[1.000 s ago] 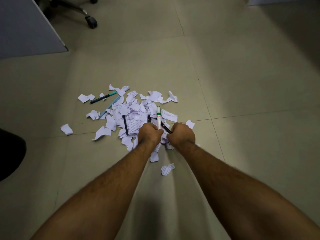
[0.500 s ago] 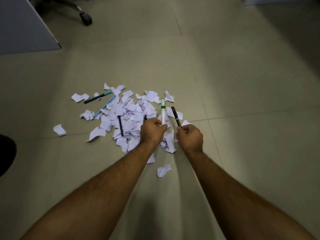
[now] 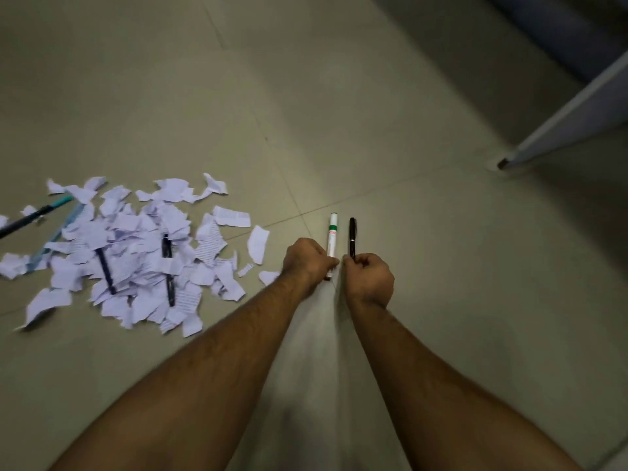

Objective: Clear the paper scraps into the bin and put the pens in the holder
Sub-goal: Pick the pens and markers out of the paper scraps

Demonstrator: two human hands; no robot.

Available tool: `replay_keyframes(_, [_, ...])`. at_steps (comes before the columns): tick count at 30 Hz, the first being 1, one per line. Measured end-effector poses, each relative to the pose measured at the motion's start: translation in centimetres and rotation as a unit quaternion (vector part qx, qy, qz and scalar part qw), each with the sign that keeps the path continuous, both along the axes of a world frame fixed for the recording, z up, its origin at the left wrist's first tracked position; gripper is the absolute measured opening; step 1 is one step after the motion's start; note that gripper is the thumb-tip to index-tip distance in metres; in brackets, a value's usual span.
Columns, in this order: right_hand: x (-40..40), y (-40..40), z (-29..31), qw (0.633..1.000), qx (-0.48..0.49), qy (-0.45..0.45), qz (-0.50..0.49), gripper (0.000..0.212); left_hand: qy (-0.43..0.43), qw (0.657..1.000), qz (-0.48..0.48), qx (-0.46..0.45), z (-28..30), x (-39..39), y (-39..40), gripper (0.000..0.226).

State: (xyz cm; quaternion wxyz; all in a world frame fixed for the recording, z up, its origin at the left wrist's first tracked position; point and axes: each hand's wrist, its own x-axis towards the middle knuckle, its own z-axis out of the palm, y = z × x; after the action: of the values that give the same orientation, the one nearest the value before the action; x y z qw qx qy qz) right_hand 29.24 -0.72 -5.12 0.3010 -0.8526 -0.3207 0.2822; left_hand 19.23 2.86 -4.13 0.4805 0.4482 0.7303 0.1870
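Low centre of the frame: left hand (image 3: 311, 259) gripping a white marker (image 3: 332, 236), right hand (image 3: 368, 276) a black pen (image 3: 352, 237), paper scraps (image 3: 136, 253) on the floor (image 3: 339, 113) at left; pen-gathering step, probably; holder and bin unseen, needing finding next.

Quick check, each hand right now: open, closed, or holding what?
Left hand: grips the white marker with the green band.
Right hand: grips the black pen.
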Motion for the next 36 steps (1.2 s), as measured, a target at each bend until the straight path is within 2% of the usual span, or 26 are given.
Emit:
replay_keyframes(3, [1.3,-0.4,-0.2,0.999,-0.024,-0.025,0.017,0.032,0.041,0.999,-0.025,0.019,0.1,1.1,0.0,0.034])
replay_keyframes(5, [1.1,-0.4,-0.1,0.999,-0.024,-0.024,0.005,0.034,0.038,0.999,-0.027,0.014,0.3,1.0,0.1,0.036])
replay_keyframes(10, [-1.1,-1.1,0.4,0.998,0.037,-0.017,-0.044,0.024,0.031,0.999,-0.013,0.036,0.5,-1.5,-0.1,0.023])
replay_keyframes(13, [-4.3,-1.2,0.9,0.997,0.070,-0.027,0.008,0.025,0.021,0.997,0.021,0.067,0.7,-4.5,-0.5,0.019])
replay_keyframes(19, [-13.7,-0.2,3.6,0.989,0.082,0.052,0.113,0.016,-0.009,0.987,0.128,0.098,1.1,-14.1,-1.1,0.018])
replay_keyframes(24, [-20.4,0.0,3.7,0.968,0.033,0.077,0.236,0.018,0.064,0.970,0.204,0.115,1.7,-21.7,-3.4,0.009])
replay_keyframes(27, [-23.9,0.1,3.1,0.952,0.018,0.066,0.298,0.020,0.125,0.948,0.269,0.113,2.2,-25.3,-5.6,0.005])
replay_keyframes(31, [-26.2,0.0,2.4,0.936,0.012,0.024,0.350,0.027,0.118,0.918,0.362,0.107,2.7,-27.5,-7.2,0.012])
replay_keyframes(33, [-26.6,-0.1,2.0,0.928,-0.009,-0.011,0.371,0.031,0.121,0.930,0.341,0.068,2.1,-28.3,-7.2,0.011])
replay_keyframes(36, [-26.9,-0.5,1.3,0.922,-0.062,-0.049,0.379,0.032,0.146,0.954,0.260,0.014,1.0,-28.9,-6.9,0.020])
